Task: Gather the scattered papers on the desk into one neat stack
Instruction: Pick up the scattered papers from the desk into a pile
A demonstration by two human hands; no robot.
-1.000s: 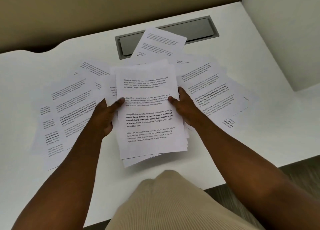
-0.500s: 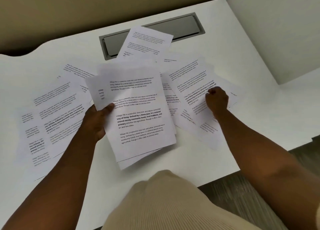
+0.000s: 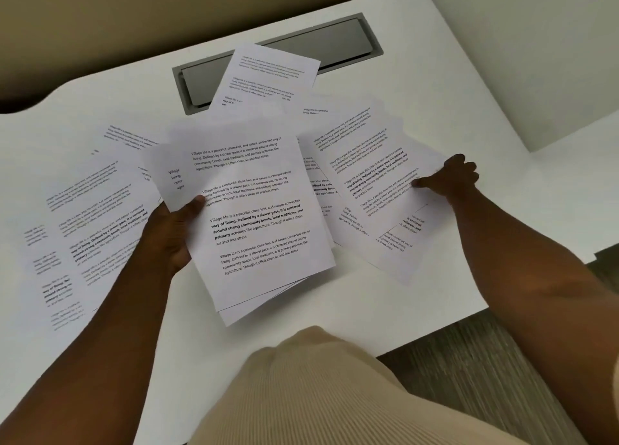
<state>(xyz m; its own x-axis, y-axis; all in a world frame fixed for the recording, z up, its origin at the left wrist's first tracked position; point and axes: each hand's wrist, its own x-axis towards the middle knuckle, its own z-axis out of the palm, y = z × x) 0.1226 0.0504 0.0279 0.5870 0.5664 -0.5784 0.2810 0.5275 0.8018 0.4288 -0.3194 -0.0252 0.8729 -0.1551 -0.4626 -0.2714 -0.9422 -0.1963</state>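
Note:
A loose stack of printed white sheets [image 3: 258,217] hangs over the middle of the white desk [image 3: 435,76], and my left hand [image 3: 170,233] grips its left edge with the thumb on top. Right of it, my right hand [image 3: 450,178] pinches the right edge of a single printed sheet [image 3: 378,183] and lifts it off other sheets lying beneath. More printed pages [image 3: 83,230] are spread over the left of the desk. One page [image 3: 268,76] lies at the back, partly over the grey cable hatch.
The grey cable hatch [image 3: 341,42] is set into the desk's back. A beige partition runs behind the desk, and a pale wall panel [image 3: 536,42] stands at the right. The desk's front edge ends near my beige clothing [image 3: 318,394]; wood-look floor shows at the lower right.
My right hand let go of the stack, moved right and took hold of a loose sheet's edge. My left hand alone now keeps the stack, which has tilted and fanned slightly.

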